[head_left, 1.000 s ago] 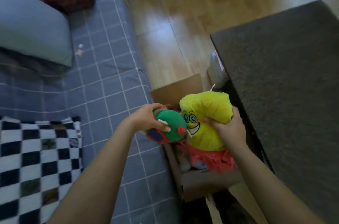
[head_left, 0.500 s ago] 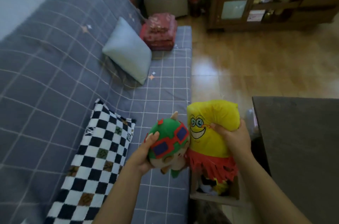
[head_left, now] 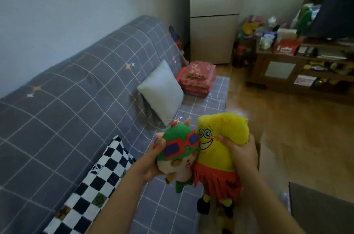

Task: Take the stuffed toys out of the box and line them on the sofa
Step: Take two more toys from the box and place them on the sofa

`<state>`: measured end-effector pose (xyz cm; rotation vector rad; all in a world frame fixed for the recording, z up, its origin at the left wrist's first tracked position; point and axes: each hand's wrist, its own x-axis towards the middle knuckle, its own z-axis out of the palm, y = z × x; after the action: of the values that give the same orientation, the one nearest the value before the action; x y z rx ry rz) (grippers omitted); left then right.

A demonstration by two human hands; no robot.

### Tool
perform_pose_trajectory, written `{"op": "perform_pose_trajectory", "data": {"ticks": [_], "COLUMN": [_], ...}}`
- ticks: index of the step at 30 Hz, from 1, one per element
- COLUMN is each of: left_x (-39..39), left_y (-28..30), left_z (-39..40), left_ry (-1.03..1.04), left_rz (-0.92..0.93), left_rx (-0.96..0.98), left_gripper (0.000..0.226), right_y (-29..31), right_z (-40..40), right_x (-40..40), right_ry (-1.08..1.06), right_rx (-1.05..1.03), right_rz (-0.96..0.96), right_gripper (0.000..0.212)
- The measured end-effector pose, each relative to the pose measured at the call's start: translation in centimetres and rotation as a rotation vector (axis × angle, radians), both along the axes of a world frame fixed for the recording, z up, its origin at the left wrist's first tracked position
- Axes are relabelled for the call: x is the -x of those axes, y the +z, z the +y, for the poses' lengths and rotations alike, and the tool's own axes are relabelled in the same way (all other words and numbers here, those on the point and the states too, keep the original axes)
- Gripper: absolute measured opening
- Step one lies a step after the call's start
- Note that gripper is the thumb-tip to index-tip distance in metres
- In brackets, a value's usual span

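Currently: L hand (head_left: 151, 164) fingers gripping green-hat plush (head_left: 177, 155) | R hand (head_left: 240, 152) fingers clamped on yellow plush (head_left: 216, 149) w/ red skirt | both toys touching, held up over sofa (head_left: 80, 111) seat edge | grey pillow (head_left: 162, 93) & checkered cushion (head_left: 92, 185) on sofa.

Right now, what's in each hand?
Left hand: closed on the green-hatted plush.
Right hand: closed on the yellow plush.
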<state>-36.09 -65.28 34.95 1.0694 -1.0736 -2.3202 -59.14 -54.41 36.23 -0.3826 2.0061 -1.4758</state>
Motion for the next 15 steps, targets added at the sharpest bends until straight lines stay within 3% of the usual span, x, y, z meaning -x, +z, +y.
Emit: {"op": "perform_pose_trajectory", "data": {"ticks": [2,8,15], "left_x": [2.1,7.4,6.2], "left_y": [-0.6,0.6,3.1], "left_z": [-2.2,-6.9,-9.5], "left_ry": [0.086,0.411,0.943], "left_rz": [-0.062,-0.132,-0.223], "left_rx": [0.056,0.171,0.137], "left_gripper": [0.111,0.111,0.078], "right_y": [0.3,3.3,4.6], "right_z": [-3.4,-13.4,-22.0], "right_x": [2.7,8.6,7.3], "right_ry": [0.049,0.262,0.509], "right_rx": [0.001,0.014,0.117], "right_rz": [-0.022,-0.020,-0.130], "right_gripper": [0.082,0.078,0.069]}}
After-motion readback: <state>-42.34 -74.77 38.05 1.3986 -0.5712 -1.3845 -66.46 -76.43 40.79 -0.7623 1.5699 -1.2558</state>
